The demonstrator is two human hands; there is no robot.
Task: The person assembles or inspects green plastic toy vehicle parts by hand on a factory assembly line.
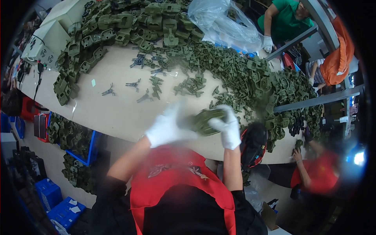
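My right hand [228, 127], in a white glove, grips an olive-green moulded plastic part [206, 121] above the front of the table, thumb across its top. To its left is my left hand [168, 124], also white-gloved and smeared by motion, so its fingers cannot be made out. Beyond my hands, a few small dark grey forked pieces [134, 84] lie apart on the tabletop [113, 111]. Close to them are small green clip-like pieces [156, 86] and a loose cluster of more green pieces [190, 85].
Heaps of olive-green parts [170, 27] cover the back and right of the table. A clear plastic bag [225, 23] lies at the back. Grey metal bars [319, 98] cross the right side. Co-workers in green [288, 19] and red [319, 172] are nearby. A blue-rimmed crate [91, 150] stands lower left.
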